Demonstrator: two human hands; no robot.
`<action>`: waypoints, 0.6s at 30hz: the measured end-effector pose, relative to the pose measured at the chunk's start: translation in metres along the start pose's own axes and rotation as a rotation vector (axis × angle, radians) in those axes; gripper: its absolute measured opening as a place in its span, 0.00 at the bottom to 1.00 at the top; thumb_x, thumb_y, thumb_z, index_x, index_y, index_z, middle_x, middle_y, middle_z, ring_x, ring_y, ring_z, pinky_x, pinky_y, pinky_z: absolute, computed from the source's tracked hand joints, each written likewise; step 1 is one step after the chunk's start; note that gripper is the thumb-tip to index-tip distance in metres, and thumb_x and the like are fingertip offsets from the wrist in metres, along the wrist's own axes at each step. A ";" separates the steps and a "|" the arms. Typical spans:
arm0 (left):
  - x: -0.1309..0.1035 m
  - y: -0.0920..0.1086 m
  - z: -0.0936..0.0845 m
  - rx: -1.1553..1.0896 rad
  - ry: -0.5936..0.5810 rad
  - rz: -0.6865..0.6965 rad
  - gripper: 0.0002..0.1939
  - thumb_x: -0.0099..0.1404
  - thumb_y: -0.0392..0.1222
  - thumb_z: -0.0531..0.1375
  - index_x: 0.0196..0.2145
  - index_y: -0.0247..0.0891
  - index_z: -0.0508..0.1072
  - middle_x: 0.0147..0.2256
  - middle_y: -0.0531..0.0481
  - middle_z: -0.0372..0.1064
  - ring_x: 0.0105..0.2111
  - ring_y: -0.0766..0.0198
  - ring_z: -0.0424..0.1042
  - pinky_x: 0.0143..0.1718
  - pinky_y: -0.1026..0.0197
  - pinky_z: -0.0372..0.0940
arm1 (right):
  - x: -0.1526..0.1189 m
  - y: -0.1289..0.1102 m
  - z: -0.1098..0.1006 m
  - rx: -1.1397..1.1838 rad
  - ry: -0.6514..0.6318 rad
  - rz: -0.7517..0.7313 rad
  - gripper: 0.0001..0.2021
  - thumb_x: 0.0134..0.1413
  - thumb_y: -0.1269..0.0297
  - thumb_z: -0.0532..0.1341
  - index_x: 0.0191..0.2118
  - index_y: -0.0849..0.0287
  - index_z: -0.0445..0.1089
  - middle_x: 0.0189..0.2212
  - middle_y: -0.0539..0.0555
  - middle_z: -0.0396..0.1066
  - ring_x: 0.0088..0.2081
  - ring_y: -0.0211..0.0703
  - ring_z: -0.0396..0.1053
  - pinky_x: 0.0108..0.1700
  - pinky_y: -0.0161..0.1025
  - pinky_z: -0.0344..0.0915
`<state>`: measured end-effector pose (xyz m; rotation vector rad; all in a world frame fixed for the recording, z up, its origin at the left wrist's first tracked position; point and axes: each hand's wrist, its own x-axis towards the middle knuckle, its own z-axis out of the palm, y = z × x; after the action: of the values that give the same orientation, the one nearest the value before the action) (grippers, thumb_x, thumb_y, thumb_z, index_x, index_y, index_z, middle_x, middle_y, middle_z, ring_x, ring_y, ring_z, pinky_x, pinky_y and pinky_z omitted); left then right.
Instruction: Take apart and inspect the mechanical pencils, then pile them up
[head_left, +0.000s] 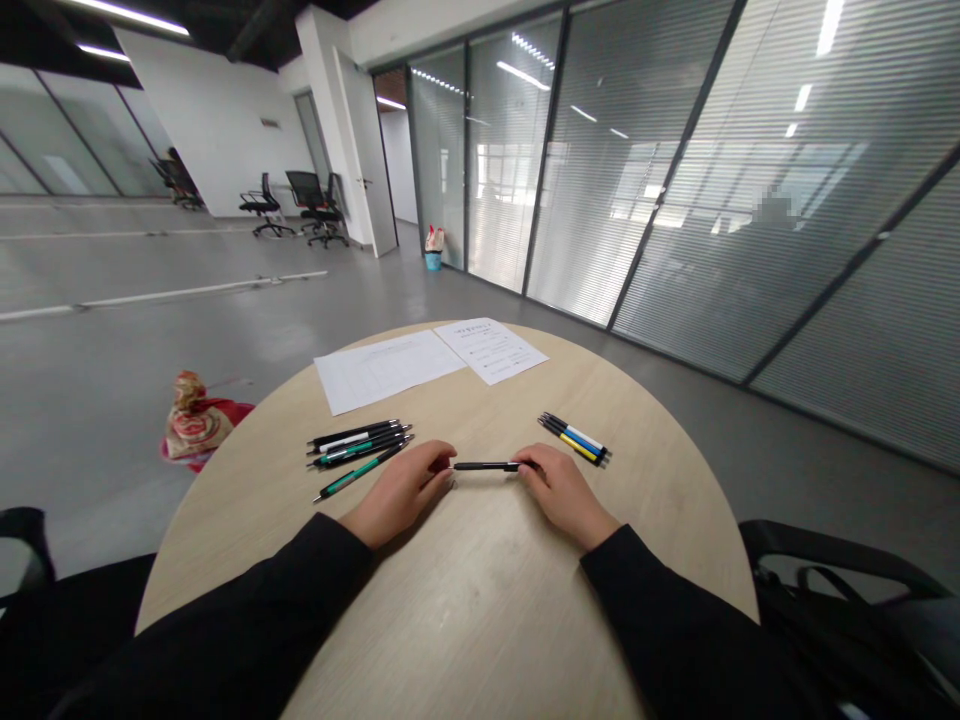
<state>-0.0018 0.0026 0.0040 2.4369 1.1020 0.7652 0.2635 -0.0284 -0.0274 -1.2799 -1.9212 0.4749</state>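
One round table [465, 610] had two white sheets [390, 372] near its far edge. The left hand [403, 490] and the right hand [559, 490] faced each other. A bigger bunch of pens [361, 444] was beside the left hand, and a smaller bunch [576, 438] by the right. One black pen [484, 466] was between the hands, pointing side to side, a hand at each end. The right fingers pinched one end; the left ones, half curled, were at the tip, but I couldn't tell if they squeezed.

Left of your pen [486, 467] lies a pen pile [361, 449]; right, a pen trio [574, 438]; beyond it, papers [390, 370].
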 end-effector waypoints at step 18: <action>0.000 -0.005 -0.002 0.006 0.017 -0.013 0.04 0.69 0.38 0.53 0.39 0.38 0.68 0.36 0.48 0.68 0.34 0.60 0.67 0.38 0.57 0.64 | -0.001 0.002 -0.001 0.014 0.020 0.036 0.08 0.62 0.71 0.57 0.40 0.58 0.74 0.38 0.55 0.76 0.41 0.46 0.72 0.46 0.42 0.65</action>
<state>-0.0058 0.0055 0.0031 2.4301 1.1271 0.7808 0.2662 -0.0288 -0.0285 -1.3068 -1.8781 0.4916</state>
